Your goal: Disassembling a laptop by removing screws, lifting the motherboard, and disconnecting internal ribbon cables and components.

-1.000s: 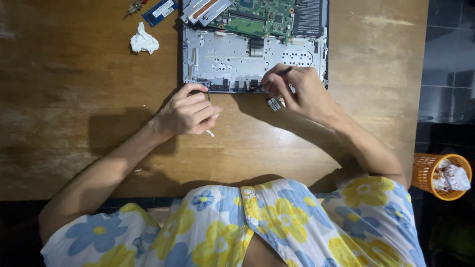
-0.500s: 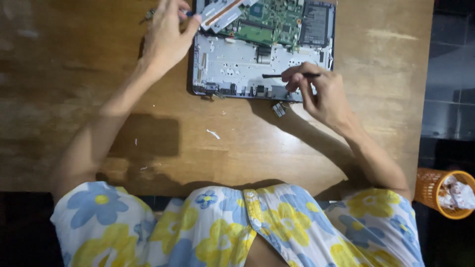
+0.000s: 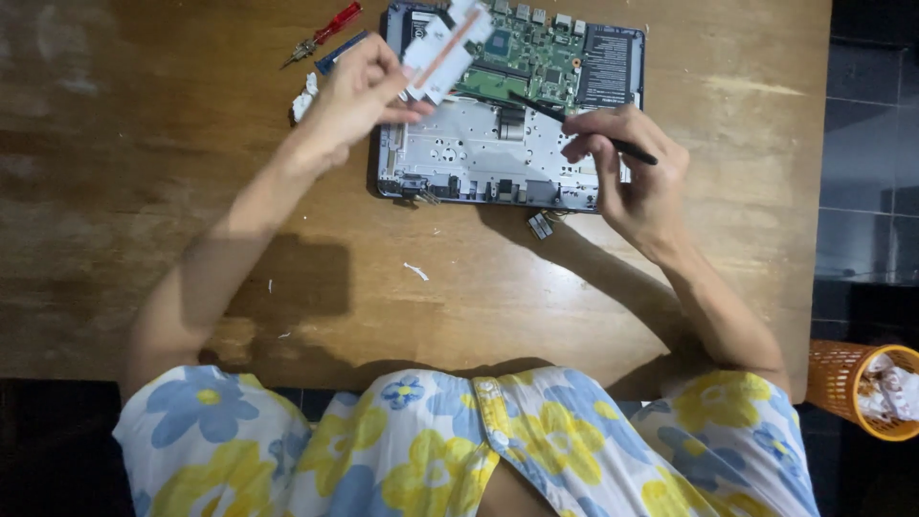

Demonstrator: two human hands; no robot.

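An opened laptop base (image 3: 479,158) lies on the wooden table (image 3: 144,172), its green circuit board (image 3: 536,57) and silver metal frame exposed. My left hand (image 3: 356,94) grips a flat white part with an orange stripe (image 3: 445,48), lifted at a slant over the laptop's left rear corner. My right hand (image 3: 632,172) rests on the laptop's right front edge and holds a thin black tool (image 3: 574,123) that points toward the middle of the board.
A red-handled screwdriver (image 3: 325,32) and a small blue strip (image 3: 340,53) lie at the table's far edge, with a crumpled white scrap (image 3: 304,98) beside my left hand. A small connector piece (image 3: 541,225) sits in front of the laptop. An orange wastebasket (image 3: 862,388) stands on the dark floor at right.
My left hand went from the table in front of the laptop up to its left rear corner and took hold of the white part. My right hand shifted onto the laptop with the black tool.
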